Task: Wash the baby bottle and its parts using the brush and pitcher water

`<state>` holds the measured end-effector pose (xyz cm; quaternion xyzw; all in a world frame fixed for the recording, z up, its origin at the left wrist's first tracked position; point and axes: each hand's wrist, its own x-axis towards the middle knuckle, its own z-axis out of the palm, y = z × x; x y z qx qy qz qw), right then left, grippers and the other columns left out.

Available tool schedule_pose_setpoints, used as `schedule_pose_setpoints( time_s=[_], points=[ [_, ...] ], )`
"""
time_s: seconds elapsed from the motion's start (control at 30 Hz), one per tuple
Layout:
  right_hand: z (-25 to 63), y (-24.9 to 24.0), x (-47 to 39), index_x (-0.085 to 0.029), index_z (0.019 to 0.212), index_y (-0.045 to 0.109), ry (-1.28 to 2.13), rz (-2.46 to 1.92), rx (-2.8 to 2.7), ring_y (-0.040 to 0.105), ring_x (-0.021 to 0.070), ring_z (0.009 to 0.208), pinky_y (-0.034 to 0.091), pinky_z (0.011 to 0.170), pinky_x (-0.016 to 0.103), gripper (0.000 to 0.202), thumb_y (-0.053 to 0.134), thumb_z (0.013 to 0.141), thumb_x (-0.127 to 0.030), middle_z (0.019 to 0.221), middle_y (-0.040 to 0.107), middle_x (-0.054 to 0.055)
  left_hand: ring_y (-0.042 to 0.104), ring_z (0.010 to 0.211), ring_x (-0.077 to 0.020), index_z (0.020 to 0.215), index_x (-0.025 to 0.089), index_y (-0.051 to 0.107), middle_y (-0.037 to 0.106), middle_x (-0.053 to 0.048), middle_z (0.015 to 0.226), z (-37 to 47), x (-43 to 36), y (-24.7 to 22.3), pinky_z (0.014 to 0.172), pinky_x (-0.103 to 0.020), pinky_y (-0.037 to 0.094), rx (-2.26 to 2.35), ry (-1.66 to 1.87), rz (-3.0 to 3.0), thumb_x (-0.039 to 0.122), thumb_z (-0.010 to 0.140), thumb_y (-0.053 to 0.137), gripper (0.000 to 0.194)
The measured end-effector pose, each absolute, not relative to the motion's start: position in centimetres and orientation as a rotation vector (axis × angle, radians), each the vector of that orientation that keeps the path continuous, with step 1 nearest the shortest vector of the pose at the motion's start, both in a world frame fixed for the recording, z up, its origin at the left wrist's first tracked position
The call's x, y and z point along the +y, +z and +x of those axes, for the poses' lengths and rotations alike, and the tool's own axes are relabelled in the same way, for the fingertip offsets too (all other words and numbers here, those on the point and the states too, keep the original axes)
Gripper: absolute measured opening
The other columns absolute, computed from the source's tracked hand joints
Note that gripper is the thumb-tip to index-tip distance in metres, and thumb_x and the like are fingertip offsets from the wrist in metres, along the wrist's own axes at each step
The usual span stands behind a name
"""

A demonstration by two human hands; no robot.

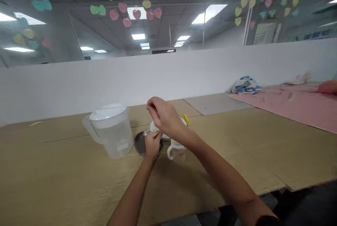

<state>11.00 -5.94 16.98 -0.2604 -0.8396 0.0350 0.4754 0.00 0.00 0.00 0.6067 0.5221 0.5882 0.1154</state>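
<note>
My left hand (152, 146) is closed over a shallow round metal dish (140, 144). A small dark piece shows at its fingertips, too little to name. Higher up, my right hand (167, 117) reaches across with its thumb and fingers pinched together; whatever they hold, if anything, is hidden. Behind the right hand, a white dish (152, 126) is partly covered, with a yellow item (186, 120) at its right. Below the right wrist stands a small clear measuring cup (179, 155) with a white handle and red markings. A big translucent pitcher (116, 136) stands left of the metal dish.
Brown board (65, 176) covers the table, with a grey sheet (216, 103) at the back. A pink cloth (295, 104) and a crumpled blue-and-white cloth (245, 85) lie at the right. Behind runs a white partition (65, 89) topped with glass.
</note>
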Motion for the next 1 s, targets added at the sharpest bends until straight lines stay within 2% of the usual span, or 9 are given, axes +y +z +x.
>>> schedule_pose_setpoints(
  time_s=[0.2,0.4,0.53,0.73,0.87,1.0],
  points=[
    [11.3,17.2,-6.3,-0.018,0.081,0.044,0.005,-0.682,-2.071,0.045,0.0117,0.067,0.032,0.061,0.025,0.013,0.033,0.088,-0.018,0.082,0.053,0.003,0.054,0.063,-0.0169,0.05,0.014,0.06,0.064,-0.004,0.061,0.1,0.2,0.0,0.058,-0.025,0.037,1.517,1.739,1.777,0.033,0.068,0.052,0.027],
    [11.3,17.1,-6.4,-0.016,0.084,0.045,-0.165,-0.681,-2.06,0.043,0.0118,0.067,0.031,0.06,0.025,0.017,0.03,0.09,-0.016,0.081,0.052,0.005,0.054,0.062,-0.0157,0.05,0.015,0.06,0.064,-0.002,0.061,0.3,-0.2,0.4,0.059,-0.025,0.038,1.505,1.744,1.781,0.033,0.07,0.051,0.028],
    [11.2,17.1,-6.3,-0.016,0.084,0.045,-0.154,-0.677,-2.071,0.043,0.0114,0.067,0.031,0.059,0.025,0.015,0.031,0.09,-0.015,0.081,0.052,0.004,0.054,0.063,-0.016,0.049,0.015,0.059,0.065,-0.003,0.064,0.3,-0.4,0.7,0.059,-0.025,0.039,1.506,1.749,1.775,0.033,0.07,0.052,0.029],
    [11.1,16.9,-6.1,-0.017,0.083,0.044,-0.195,-0.676,-2.101,0.043,0.012,0.067,0.031,0.058,0.025,0.015,0.031,0.088,-0.011,0.08,0.051,0.004,0.052,0.06,-0.0154,0.047,0.015,0.056,0.062,-0.002,0.056,0.2,-0.5,0.7,0.057,-0.025,0.038,1.532,1.765,1.755,0.03,0.067,0.053,0.026],
    [11.0,16.7,-5.8,-0.018,0.083,0.043,-0.274,-0.659,-2.089,0.043,0.0128,0.067,0.03,0.058,0.026,0.016,0.03,0.087,-0.009,0.081,0.051,0.004,0.054,0.062,-0.0159,0.049,0.016,0.059,0.065,-0.003,0.062,0.2,-0.6,0.8,0.058,-0.025,0.039,1.516,1.749,1.759,0.031,0.068,0.052,0.026],
    [10.9,16.6,-5.7,-0.018,0.084,0.042,-0.263,-0.625,-2.095,0.043,0.0131,0.068,0.031,0.057,0.026,0.015,0.031,0.087,-0.008,0.08,0.05,0.004,0.054,0.061,-0.0168,0.049,0.016,0.059,0.065,-0.003,0.059,0.3,-0.7,1.0,0.056,-0.025,0.039,1.526,1.745,1.738,0.032,0.068,0.053,0.026]
  ],
)
